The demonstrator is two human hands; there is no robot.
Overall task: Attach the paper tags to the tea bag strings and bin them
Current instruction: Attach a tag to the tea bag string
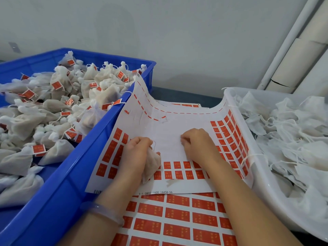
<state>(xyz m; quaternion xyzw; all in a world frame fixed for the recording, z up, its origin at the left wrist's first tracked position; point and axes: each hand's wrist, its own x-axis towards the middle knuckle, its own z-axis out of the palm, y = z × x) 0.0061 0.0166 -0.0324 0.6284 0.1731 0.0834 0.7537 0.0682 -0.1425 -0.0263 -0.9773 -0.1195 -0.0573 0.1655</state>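
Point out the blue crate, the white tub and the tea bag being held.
blue crate (71, 183): head view, on its near side wall.
white tub (259, 174): head view, on its left wall.
held tea bag (152, 164): head view, on its cloth body.

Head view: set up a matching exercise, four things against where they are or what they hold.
Things
1. blue bin
2. white bin
3. left hand
4. tag sheet

Places or states
A. holds untagged bags
B. grips a tea bag
C. holds tagged bags
D. lies between the two bins

Pairs: 1-C, 2-A, 3-B, 4-D
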